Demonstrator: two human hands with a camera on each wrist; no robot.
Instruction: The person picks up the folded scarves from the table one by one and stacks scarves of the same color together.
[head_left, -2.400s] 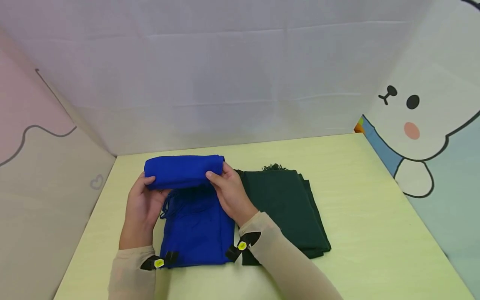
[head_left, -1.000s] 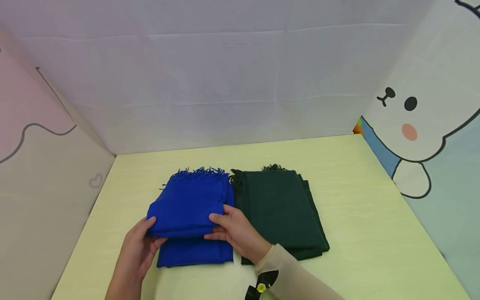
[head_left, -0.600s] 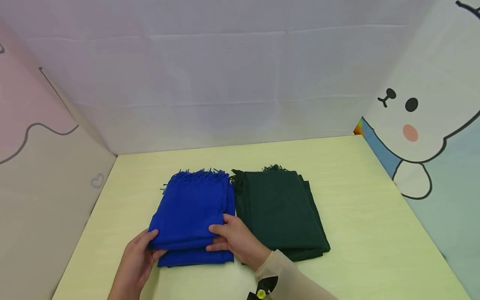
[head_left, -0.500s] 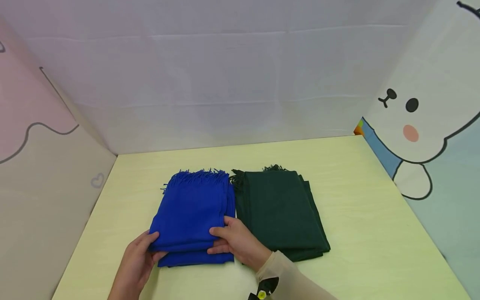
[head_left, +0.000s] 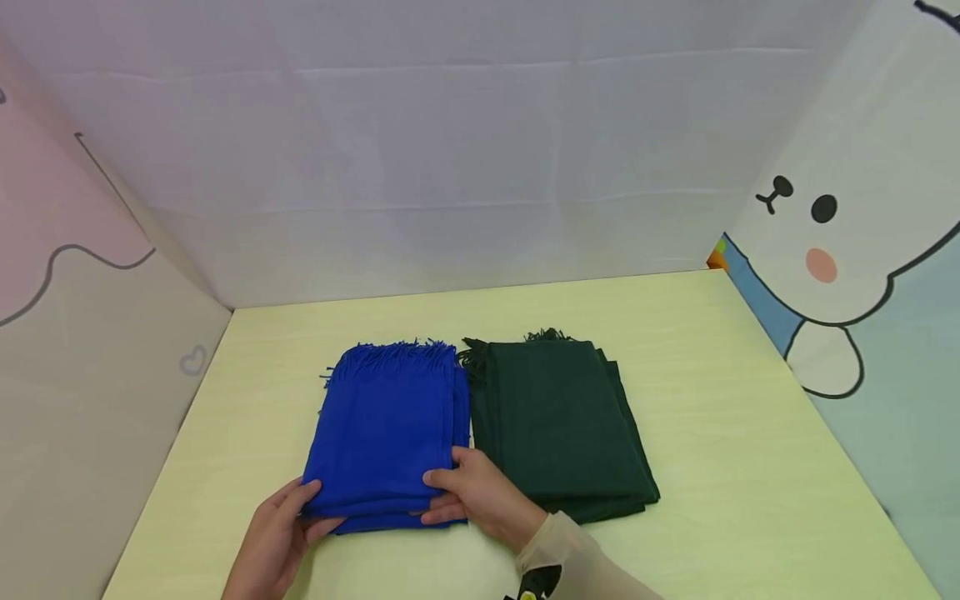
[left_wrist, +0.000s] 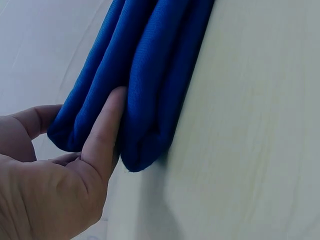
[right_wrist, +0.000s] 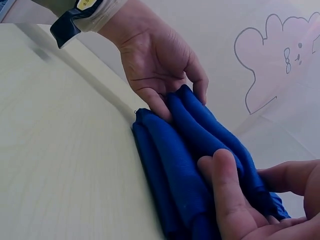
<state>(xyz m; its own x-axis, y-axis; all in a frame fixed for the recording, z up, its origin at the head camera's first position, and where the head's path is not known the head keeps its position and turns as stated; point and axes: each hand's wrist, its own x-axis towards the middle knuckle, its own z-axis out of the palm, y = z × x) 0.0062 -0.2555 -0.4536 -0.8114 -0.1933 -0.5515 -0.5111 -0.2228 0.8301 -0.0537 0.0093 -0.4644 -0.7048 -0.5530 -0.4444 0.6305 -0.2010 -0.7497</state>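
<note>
A folded blue scarf (head_left: 386,425) lies on the pale yellow table (head_left: 720,467), its fringe at the far end. My left hand (head_left: 313,507) pinches the scarf's near left corner, thumb on top. My right hand (head_left: 438,498) pinches the near right corner the same way. In the left wrist view a finger of my left hand (left_wrist: 70,125) lies between the layers of the blue scarf (left_wrist: 150,75). The right wrist view shows my right hand (right_wrist: 255,185) and my left hand (right_wrist: 177,97) both gripping the blue scarf (right_wrist: 175,165). A folded dark green scarf (head_left: 558,421) lies just to the right.
White and pastel panels (head_left: 450,167) wall the table at the back and on both sides; the right one carries a cartoon bear (head_left: 825,217). Bare table surface lies right of the green scarf.
Both hands have drawn the blue scarf's upper fold from the far end toward the near edge. It now lies flat over the lower layer, the near edges almost level.
</note>
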